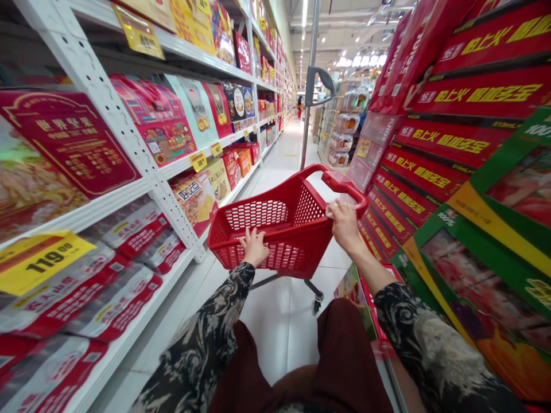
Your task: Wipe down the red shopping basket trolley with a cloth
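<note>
1. Red plastic shopping trolley basket point(269, 226): straight ahead of me, between my hands, just in front of my legs, on four-wheel base with a caster point(317, 303) visible on the floor tiles point(275, 332).
2. Long axis runs roughly forward along the aisle, skewed slightly right. Red pull handle point(342, 182) arcs along the far right side.
3. Left hand point(253, 248): on the near rim, fingers draped over it. Cannot tell if clenched or just resting.
4. Right hand point(344, 225): wrapped around the right rim by the handle's lower end, grasping. It is the hand closer to the handle; the left is closer to the near wall.
5. Aisle: white shelf point(150, 189) with boxed goods on my left, stacked red and yellow cartons point(447, 143) on my right. Basket sits nearer the cartons' side at the handle end. A grey metal pole point(310, 86) stands beyond it.
</note>
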Motion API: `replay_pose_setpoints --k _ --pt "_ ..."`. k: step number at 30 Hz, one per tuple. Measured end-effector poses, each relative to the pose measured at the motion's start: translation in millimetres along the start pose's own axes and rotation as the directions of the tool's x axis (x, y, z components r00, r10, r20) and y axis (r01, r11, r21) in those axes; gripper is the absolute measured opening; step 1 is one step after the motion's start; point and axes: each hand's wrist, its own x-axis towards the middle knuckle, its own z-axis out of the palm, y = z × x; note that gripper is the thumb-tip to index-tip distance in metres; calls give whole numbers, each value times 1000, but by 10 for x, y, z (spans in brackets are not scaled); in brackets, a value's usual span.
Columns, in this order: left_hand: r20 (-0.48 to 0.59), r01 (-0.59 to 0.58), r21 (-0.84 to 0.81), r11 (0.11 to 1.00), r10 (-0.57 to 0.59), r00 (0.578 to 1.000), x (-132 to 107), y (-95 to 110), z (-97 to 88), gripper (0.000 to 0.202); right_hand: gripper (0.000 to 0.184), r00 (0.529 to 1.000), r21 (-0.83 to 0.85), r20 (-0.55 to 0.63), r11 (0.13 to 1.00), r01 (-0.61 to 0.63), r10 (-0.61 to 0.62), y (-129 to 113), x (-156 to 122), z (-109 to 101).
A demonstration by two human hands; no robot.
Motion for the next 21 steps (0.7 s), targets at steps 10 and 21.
replay_pose_setpoints --k 10,21 --pt "60 -176 29 984 174 983 34 56 19 75 41 993 203 -95 975 91 -73 -336 -259 404" --pt "60 -128 59 990 125 990 84 31 32 73 39 996 244 -82 970 -7 28 34 -1130 1033"
